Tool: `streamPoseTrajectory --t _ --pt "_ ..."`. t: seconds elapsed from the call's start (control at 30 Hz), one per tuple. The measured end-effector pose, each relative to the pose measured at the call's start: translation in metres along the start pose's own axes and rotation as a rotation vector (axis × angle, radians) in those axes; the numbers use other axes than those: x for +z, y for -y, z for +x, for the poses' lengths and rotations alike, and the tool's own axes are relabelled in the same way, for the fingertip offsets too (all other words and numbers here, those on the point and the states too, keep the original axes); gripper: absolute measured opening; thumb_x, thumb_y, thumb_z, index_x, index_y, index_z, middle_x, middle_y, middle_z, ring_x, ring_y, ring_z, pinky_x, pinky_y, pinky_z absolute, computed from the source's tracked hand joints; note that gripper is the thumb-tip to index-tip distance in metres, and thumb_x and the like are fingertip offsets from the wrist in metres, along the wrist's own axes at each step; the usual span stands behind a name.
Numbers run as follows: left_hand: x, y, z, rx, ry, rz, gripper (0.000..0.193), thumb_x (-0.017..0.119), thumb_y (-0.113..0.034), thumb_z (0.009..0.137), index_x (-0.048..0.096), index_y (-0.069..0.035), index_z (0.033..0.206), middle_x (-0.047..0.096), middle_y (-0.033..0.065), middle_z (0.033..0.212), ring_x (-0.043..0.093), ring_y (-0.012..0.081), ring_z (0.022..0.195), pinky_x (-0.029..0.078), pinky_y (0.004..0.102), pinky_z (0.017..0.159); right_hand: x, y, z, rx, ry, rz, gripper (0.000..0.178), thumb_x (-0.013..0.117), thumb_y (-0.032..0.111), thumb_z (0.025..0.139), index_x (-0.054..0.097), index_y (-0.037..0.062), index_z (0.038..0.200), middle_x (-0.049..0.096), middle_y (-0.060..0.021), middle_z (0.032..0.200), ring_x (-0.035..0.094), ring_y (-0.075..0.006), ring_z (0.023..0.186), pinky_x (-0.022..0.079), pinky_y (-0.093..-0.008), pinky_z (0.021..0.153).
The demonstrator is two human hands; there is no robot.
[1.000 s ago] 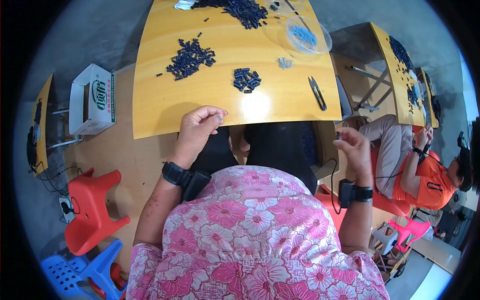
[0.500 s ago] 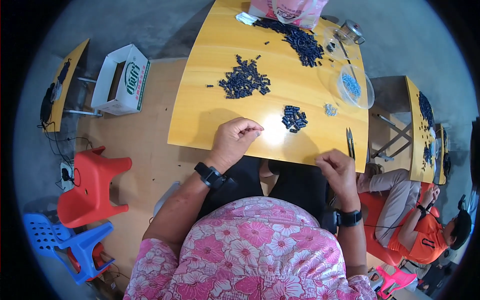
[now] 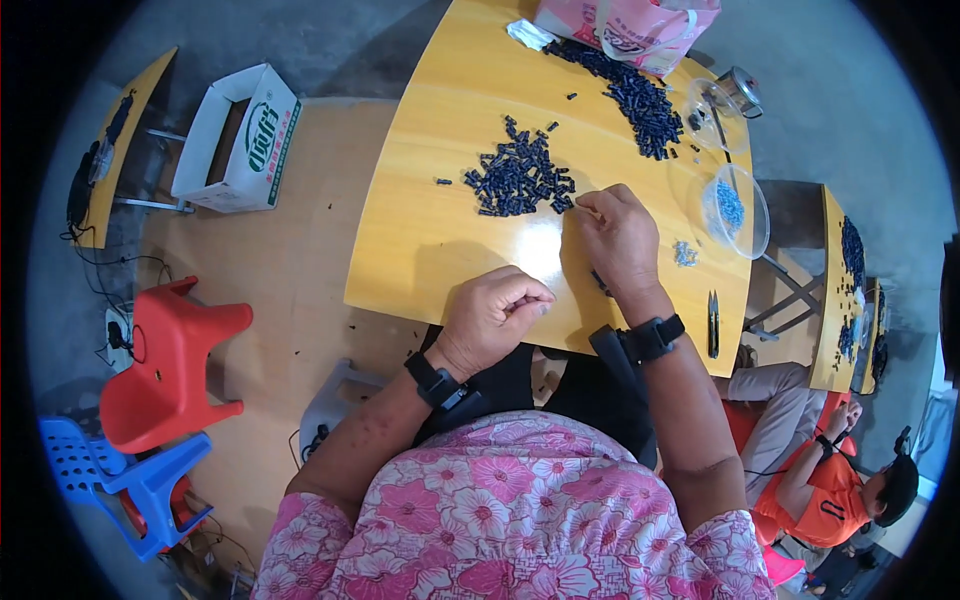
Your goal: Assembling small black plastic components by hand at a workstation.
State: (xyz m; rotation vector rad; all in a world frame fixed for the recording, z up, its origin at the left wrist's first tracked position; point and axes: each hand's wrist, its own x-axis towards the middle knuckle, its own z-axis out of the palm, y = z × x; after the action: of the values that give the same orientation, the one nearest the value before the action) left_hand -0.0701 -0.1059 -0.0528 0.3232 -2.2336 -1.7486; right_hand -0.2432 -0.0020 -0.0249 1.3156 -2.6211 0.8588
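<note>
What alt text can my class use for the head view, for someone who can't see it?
A person's right hand is at the edge of a pile of small black parts on a yellow table; the left hand, pinched shut, is by the front edge. To the right are a clear bowl of blue pieces and black snips.

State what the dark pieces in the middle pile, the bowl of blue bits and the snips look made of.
Dark pieces: probably moulded plastic, slightly glossy, judging by faint highlights.
Bowl: likely clear, smooth plastic, though glass is possible; the tabletop shows through.
Snips: probably dark-finished metal, given the slim pointed blades.
</note>
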Motion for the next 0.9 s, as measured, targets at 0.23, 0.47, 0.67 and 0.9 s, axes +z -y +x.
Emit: streamPoseTrajectory --t 0.23,0.47,0.67,0.9 --pt "0.0 0.004 0.003 0.093 -0.012 -0.034 0.005 0.068 -0.003 0.084 0.07 -0.003 0.088 0.067 0.0081 0.081 0.066 0.0189 0.072 0.051 0.0288 0.067 -0.004 -0.01 0.007 -0.068 -0.032 -0.129 0.008 0.062 0.01 0.079 0.067 0.0066 0.073 0.061 -0.0104 0.075 0.061 -0.0298 0.071 0.052 -0.0407 0.064" --pt "0.003 0.006 0.001 0.072 -0.035 -0.05 0.004 0.07 0.002 0.085 0.07 -0.001 0.088 0.065 0.0057 0.079 0.063 0.0114 0.067 0.049 0.0235 0.061 -0.045 -0.051 -0.022 0.321 -0.027 0.339 0.011 0.07 -0.001 0.081 0.072 -0.0008 0.092 0.068 -0.0064 0.084 0.064 -0.0116 0.074 0.051 -0.026 0.069" --pt "0.006 0.005 -0.001 0.073 -0.062 -0.06 0.006 0.07 0.004 0.083 0.069 -0.001 0.086 0.065 0.0055 0.078 0.063 0.0112 0.067 0.049 0.0233 0.06 -0.051 -0.035 -0.055 0.293 0.116 0.424 0.012 0.071 -0.001 0.08 0.074 0.0022 0.09 0.067 -0.0049 0.084 0.062 -0.0121 0.075 0.051 -0.0247 0.07" --pt "0.007 0.004 0.0 0.083 -0.061 -0.032 0.008 0.07 0.005 0.082 0.069 -0.001 0.086 0.065 0.0051 0.079 0.061 0.0105 0.067 0.048 0.0231 0.06 -0.032 -0.023 -0.077 0.226 0.111 0.274 0.015 0.075 0.005 0.076 0.075 0.0104 0.09 0.065 -0.009 0.082 0.064 -0.0271 0.079 0.052 -0.0348 0.072"
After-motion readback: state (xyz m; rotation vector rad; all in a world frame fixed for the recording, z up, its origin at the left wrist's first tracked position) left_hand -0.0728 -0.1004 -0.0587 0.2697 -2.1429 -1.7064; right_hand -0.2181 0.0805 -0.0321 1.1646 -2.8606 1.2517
